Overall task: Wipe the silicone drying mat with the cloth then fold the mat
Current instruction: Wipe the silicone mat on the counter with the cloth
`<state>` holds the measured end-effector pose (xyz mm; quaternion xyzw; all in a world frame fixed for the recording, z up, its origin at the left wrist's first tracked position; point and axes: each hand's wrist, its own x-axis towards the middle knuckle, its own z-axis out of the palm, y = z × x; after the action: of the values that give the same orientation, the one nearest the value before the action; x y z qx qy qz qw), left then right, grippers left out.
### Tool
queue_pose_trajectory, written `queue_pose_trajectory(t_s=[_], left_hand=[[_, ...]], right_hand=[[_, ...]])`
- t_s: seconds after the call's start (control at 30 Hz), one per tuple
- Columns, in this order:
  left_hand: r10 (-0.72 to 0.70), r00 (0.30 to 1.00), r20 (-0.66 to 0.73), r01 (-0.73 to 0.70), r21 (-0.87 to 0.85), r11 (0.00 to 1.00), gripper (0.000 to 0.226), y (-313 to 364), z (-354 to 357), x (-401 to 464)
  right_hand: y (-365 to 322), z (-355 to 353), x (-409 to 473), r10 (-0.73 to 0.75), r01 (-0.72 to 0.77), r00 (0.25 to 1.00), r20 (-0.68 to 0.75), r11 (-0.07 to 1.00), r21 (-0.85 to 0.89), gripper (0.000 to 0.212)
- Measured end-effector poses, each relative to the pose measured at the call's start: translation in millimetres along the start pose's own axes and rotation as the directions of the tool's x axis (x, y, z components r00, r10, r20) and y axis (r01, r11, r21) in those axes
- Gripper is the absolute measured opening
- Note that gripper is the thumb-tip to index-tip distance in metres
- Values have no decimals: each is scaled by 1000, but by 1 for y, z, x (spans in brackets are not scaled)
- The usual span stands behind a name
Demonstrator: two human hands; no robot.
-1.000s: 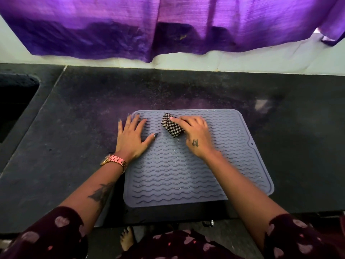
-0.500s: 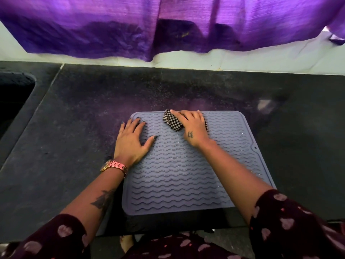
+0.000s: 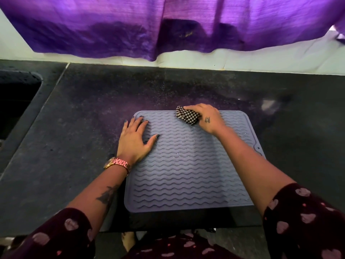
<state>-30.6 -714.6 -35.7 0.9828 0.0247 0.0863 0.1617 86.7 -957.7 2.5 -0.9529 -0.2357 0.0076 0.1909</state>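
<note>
Bunched under curled fingers, the checkered cloth (image 3: 188, 116) is being gripped by the right hand (image 3: 207, 117) and pressed onto the silicone drying mat (image 3: 186, 165) at about twelve o'clock on it, right at its far edge. At about ten o'clock on the mat, the left hand (image 3: 136, 141) is being laid flat with fingers spread and straight, nothing being held in it; the mat's left edge is being pinned down by palm and thumb, while the fingertips are reaching toward the far left corner.

The mat itself is lying flat and unfolded on the dark stone countertop (image 3: 74, 146), directly in front of the person, its near edge close to the counter's front edge. A sink opening (image 3: 16, 101) is showing at nine o'clock, and a purple curtain (image 3: 168, 25) is hanging at twelve o'clock above the counter.

As a judgement, the wiping stage is being carried out and the task is only partly done: small glints, possibly droplets, are being seen among the wavy ridges, so how much has been covered cannot be told. The fold is not yet begun.

Counted: one mat, one cloth, two hands, one pink-gold wristwatch (image 3: 117, 164) on the left wrist, one sink opening, one curtain
</note>
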Motion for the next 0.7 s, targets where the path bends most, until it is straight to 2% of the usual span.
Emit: queue_pose_trajectory(t_s=[0.1,0.17,0.3,0.4,0.47,0.6,0.7], left_hand=[[-2,1000,-7,2,-4,1000,75,0,0,0],[-3,1000,-2,3,-3,1000,75,0,0,0],[-3,1000,-5,3,-7,1000,75,2,-2,-1],[-3,1000,-17,3,-2,1000,74,2,-2,-1],[-1,1000,-25,1,2,1000,74,1,-2,-1],[8,1000,-26,-8,7,1000,72,2,-2,-1],[10,999,-33,-10,10,1000,70,4,-3,-2]], right_hand=[[11,3,-20,99,-103,985,-144,994,-22,63],[15,13,-37,145,-157,980,-138,984,-81,61],[11,-3,-28,132,-134,990,-59,990,-36,63],[6,-9,-40,110,-112,981,-160,994,-5,69],[2,3,-67,127,-127,970,-206,992,16,65],[-1,24,-95,86,-100,982,-171,992,-74,64],[0,9,-83,101,-103,992,-76,994,-22,70]])
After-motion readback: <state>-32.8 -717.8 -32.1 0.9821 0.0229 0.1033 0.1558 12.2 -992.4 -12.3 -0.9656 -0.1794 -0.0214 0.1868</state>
